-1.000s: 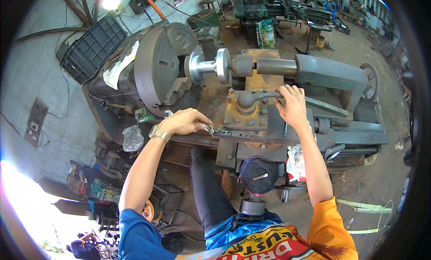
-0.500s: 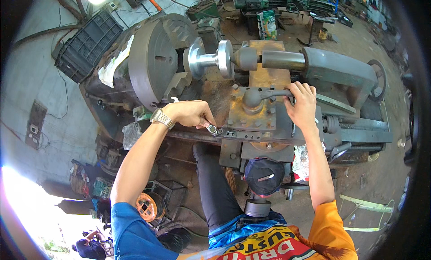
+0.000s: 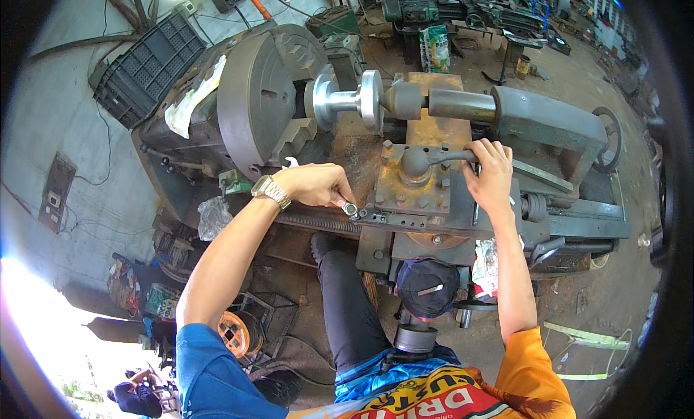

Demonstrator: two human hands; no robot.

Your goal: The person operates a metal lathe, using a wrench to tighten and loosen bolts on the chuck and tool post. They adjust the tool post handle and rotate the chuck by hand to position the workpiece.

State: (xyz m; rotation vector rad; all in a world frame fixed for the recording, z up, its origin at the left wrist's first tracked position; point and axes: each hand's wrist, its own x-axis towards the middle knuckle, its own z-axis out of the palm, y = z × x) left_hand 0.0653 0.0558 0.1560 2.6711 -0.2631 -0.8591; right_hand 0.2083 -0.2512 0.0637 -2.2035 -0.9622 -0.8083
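My left hand (image 3: 318, 185) is closed round a combination wrench (image 3: 350, 208). Its ring end points toward the left tip of a dark tool holder (image 3: 401, 220), and its open jaw sticks out behind my wrist. Whether the ring sits on a bolt, I cannot tell. My right hand (image 3: 493, 174) is wrapped over the end of the clamping lever (image 3: 450, 156) on the lathe's square tool post (image 3: 410, 191). Beyond both hands, a shiny flanged metal workpiece (image 3: 345, 101) sits between the large chuck (image 3: 246, 108) and the tailstock centre (image 3: 403, 101).
The tailstock (image 3: 549, 119) stands at the right, with a handwheel (image 3: 609, 138). A dark cap (image 3: 428, 289) rests on the carriage near my body, beside a crumpled white packet (image 3: 486, 267). A grey crate (image 3: 148, 68) leans by the wall. An orange spool (image 3: 237, 334) lies below left.
The whole view has shifted slightly, with the lathe a little lower and further right. Both hands keep their places on the wrench and the lever.
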